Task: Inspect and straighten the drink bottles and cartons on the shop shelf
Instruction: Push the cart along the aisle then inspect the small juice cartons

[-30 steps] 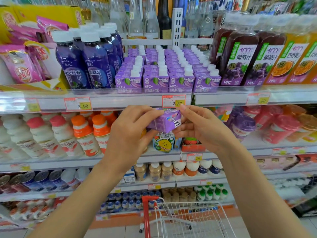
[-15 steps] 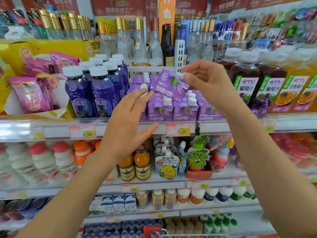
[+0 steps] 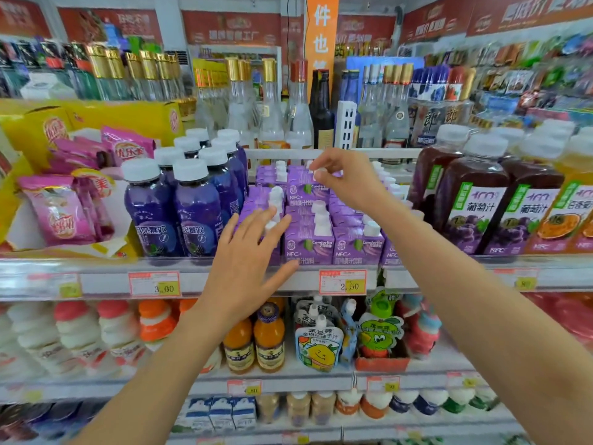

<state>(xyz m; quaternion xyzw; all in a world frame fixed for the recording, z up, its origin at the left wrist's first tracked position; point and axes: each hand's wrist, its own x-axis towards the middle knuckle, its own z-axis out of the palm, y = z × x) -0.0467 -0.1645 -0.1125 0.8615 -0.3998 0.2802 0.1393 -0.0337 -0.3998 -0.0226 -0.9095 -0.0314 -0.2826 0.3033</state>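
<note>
Condorita carton lowered onto purple cartons, right hand pinching cap, left hand spread

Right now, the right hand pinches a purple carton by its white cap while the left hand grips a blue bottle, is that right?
Not quite: in the head view the left hand grips nothing; it is open, fingers against the front purple cartons. The right hand does pinch a purple carton by its white cap.

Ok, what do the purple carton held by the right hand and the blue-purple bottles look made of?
The purple carton is likely coated paperboard: flat printed faces, crisp folded edges, faint sheen; its white cap looks plastic. The blue-purple bottles are probably clear plastic: glossy highlights, dark liquid showing through, white caps.
</note>
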